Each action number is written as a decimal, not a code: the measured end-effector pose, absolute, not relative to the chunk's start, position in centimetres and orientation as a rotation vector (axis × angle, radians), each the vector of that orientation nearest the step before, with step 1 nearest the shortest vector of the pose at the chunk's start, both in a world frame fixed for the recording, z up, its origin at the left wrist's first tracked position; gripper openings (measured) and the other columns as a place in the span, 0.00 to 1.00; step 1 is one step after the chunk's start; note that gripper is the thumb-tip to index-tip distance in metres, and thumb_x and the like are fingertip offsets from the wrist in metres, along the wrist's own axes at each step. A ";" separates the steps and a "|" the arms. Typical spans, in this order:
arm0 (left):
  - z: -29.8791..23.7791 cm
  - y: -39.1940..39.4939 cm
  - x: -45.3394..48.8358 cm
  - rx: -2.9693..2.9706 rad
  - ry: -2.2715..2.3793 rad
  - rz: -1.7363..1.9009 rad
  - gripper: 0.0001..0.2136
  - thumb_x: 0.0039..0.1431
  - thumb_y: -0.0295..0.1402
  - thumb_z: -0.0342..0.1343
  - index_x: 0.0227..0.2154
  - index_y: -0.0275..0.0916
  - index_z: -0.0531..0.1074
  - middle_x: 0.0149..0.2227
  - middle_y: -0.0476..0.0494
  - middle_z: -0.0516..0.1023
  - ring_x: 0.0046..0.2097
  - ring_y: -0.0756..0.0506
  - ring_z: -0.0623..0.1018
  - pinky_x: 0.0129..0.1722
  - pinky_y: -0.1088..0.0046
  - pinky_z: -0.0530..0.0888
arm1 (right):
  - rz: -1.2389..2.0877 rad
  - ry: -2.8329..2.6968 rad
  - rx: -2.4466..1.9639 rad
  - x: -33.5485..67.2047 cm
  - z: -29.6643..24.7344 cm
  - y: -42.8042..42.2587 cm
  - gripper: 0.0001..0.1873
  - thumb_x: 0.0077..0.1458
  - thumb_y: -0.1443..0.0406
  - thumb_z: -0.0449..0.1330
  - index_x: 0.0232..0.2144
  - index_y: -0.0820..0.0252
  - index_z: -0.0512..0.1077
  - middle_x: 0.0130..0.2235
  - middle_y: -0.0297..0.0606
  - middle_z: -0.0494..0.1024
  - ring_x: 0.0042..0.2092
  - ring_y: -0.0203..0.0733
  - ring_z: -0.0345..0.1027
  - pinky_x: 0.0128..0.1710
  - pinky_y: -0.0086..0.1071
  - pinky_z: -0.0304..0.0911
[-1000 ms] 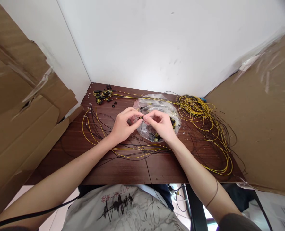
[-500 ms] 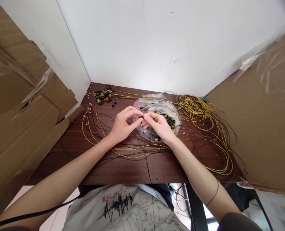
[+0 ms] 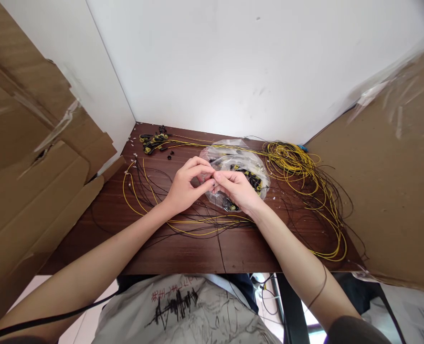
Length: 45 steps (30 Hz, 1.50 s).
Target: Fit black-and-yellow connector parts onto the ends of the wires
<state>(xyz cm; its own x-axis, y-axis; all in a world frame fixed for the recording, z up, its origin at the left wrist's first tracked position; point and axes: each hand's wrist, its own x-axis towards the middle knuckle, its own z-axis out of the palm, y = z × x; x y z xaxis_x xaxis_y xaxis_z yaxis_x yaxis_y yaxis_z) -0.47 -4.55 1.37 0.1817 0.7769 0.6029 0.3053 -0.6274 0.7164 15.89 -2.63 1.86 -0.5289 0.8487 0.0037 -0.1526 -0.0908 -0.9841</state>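
Note:
My left hand [image 3: 186,186] and my right hand [image 3: 237,188] meet fingertip to fingertip over the middle of the dark wooden table [image 3: 205,248]. Both are pinched closed on a tiny dark part at the end of a thin black wire [image 3: 219,239] that runs down toward my body. Just behind my right hand lies a clear plastic bag [image 3: 238,162] holding several small black and yellow connectors. What exactly sits between my fingertips is too small to make out.
A tangle of yellow and black wires [image 3: 305,177] covers the right of the table, with more loops [image 3: 140,191] at the left. Several finished connectors [image 3: 153,139] lie at the back left corner. Cardboard sheets [image 3: 36,157] stand left and right [image 3: 394,181]; a white wall is behind.
Both hands have stayed joined and dropped slightly toward me; the fingers have shifted a little around the small part. Nothing else has moved.

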 end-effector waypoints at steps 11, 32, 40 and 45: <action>1.4 -4.6 -0.5 2.044 1.016 1.445 0.05 0.56 0.30 0.57 0.36 0.38 0.75 0.38 0.44 0.72 0.37 0.50 0.72 0.35 0.73 0.73 | 1.719 -1.435 -0.811 16.1 1.9 -2.7 0.14 0.48 0.54 0.64 0.32 0.58 0.79 0.30 0.34 0.76 0.32 0.32 0.67 0.37 0.29 0.65; 1.5 -4.6 -0.5 2.039 1.001 1.444 0.05 0.57 0.29 0.56 0.35 0.38 0.76 0.38 0.43 0.72 0.35 0.50 0.72 0.33 0.73 0.72 | 1.749 -1.396 -0.809 16.0 2.3 -2.9 0.14 0.49 0.55 0.64 0.32 0.61 0.77 0.29 0.35 0.76 0.32 0.32 0.69 0.35 0.28 0.67; 1.4 -4.6 -0.5 2.059 0.993 1.420 0.07 0.56 0.27 0.57 0.37 0.41 0.77 0.39 0.43 0.73 0.41 0.47 0.73 0.38 0.70 0.73 | 1.939 -1.276 -0.754 16.2 2.8 -3.0 0.10 0.42 0.68 0.66 0.31 0.63 0.76 0.31 0.34 0.76 0.31 0.33 0.70 0.38 0.30 0.67; 1.3 -4.6 -0.4 2.085 0.948 1.417 0.08 0.56 0.27 0.57 0.37 0.41 0.78 0.40 0.42 0.72 0.41 0.47 0.73 0.38 0.69 0.73 | 1.970 -1.251 -0.735 16.1 2.8 -2.9 0.10 0.38 0.74 0.61 0.28 0.63 0.75 0.28 0.33 0.76 0.30 0.34 0.71 0.36 0.29 0.67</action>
